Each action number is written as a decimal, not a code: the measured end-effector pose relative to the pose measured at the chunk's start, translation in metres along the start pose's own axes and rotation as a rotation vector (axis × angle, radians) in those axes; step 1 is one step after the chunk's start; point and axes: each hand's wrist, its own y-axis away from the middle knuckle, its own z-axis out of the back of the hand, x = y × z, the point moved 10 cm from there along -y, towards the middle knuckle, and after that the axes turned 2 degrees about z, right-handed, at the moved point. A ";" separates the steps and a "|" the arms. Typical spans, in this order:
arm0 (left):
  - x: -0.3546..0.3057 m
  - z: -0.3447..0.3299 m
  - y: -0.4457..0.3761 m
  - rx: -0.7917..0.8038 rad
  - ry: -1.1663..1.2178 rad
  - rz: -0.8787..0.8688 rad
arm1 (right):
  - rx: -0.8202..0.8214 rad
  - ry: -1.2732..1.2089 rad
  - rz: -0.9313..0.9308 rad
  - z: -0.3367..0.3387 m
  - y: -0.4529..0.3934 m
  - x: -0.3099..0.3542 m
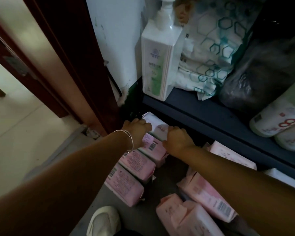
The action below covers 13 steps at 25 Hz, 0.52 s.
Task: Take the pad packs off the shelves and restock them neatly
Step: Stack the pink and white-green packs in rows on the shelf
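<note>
Pad pack (156,126), white with a pink print, sits at the far left of the lower level, just under the dark shelf edge (202,114), and both hands are on it. The left hand (137,128) curls its grip over the pack's left end, a silver bangle (128,141) on that wrist. The right hand (178,137) curls its grip over the pack's near right side, knuckles up. Just nearer, three pink pad packs (136,162) lie in a row running toward the camera, touching one another. To the right, more pink packs (206,193) lie loosely at different angles. On the shelf above stand a white pump bottle (157,65) at the left, a white bag with teal hexagons (209,53) beside it, a dark plastic bag (260,77) and white rolls (277,121) at the right. A white shoe (104,222) shows at the near edge on the floor (24,133)
</note>
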 end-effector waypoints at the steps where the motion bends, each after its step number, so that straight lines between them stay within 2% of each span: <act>1: -0.001 -0.005 -0.001 0.011 -0.016 -0.008 | 0.004 0.015 -0.022 -0.004 -0.003 -0.003; 7: -0.010 -0.020 -0.008 0.021 -0.104 -0.057 | 0.011 0.093 -0.082 -0.017 -0.016 -0.013; 10: -0.014 -0.028 -0.014 0.017 -0.102 -0.056 | 0.031 0.028 -0.126 -0.024 -0.025 -0.017; 13: -0.018 -0.037 -0.017 0.027 -0.199 -0.061 | 0.057 -0.004 -0.168 -0.030 -0.032 -0.019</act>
